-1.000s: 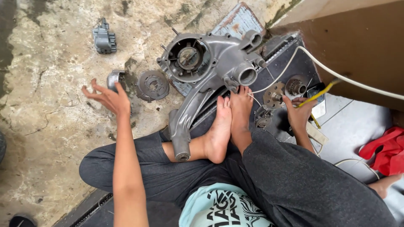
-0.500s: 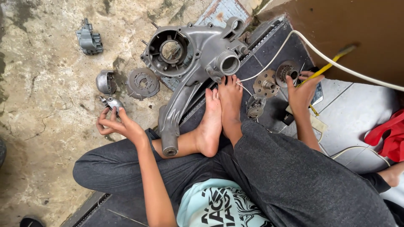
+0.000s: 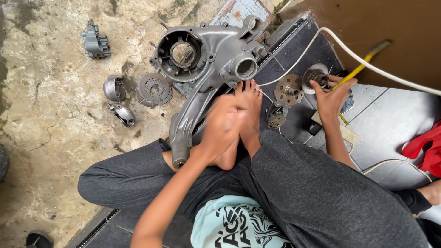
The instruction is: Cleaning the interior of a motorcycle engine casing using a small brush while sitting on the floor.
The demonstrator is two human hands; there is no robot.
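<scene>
While the person sits cross-legged on a dark mat (image 3: 317,55), the largest item is the grey engine casing (image 3: 206,59), lying on the concrete floor (image 3: 50,138) with its long arm running down toward the person's knee. Its round openings face up. The bare feet (image 3: 250,98) rest against the casing just below its cylinder mouth.

Left hand (image 3: 220,126): blurred by motion, positioned over the feet and the casing arm. Whether it is clenched or released cannot be told, and no held object can be made out.

Right hand (image 3: 331,94): fingers curled down onto a round toothed part (image 3: 316,76) on the mat, gripping it from above. A yellow-handled tool (image 3: 363,64) rises from the same hand toward the brown board (image 3: 390,27); its tip is blurred.

Just left of the toothed part lies a flat perforated disc (image 3: 289,89), and below that a smaller round part (image 3: 276,120), both on the mat. A white cable (image 3: 367,64) arcs across the mat and board, passing over the right hand.

On the floor left of the casing, well apart from both hands: a ribbed round plate (image 3: 154,89), a domed cover (image 3: 114,87), a small bracket piece (image 3: 122,113), and a grey block part (image 3: 95,42) farthest up.

Open floor lies left of the left knee. The tiled surface (image 3: 390,119) right of the mat carries the cable loop and a red cloth (image 3: 425,147) at the frame edge.
</scene>
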